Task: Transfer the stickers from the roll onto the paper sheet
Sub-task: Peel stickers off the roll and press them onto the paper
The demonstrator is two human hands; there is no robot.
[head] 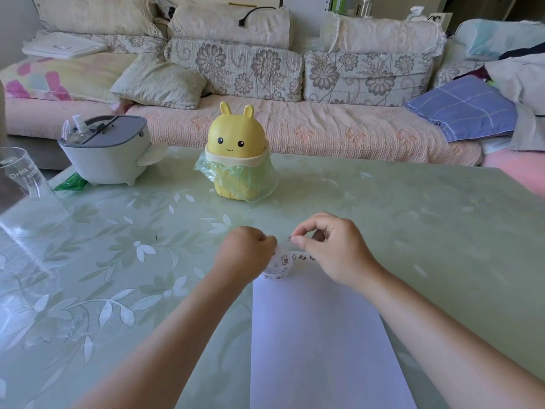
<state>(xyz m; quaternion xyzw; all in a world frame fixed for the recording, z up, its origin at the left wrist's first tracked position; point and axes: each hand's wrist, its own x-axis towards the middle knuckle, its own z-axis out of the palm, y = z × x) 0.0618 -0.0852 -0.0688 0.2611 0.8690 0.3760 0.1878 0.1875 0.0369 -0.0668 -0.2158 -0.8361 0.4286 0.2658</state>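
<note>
Bearing paper sheet [318, 335], green floral table [413, 208], sofa [324, 134] behind

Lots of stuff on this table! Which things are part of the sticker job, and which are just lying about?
In the job: sticker roll, gripped by the left hand; right hand, pinching at the roll's loose strip; paper sheet.
Lying about: yellow bunny bin, grey-lidded container, drinking glass.

Left hand [244, 252] grips roll [279, 265], right hand [327, 249] pinches sticker [290, 238].
</note>
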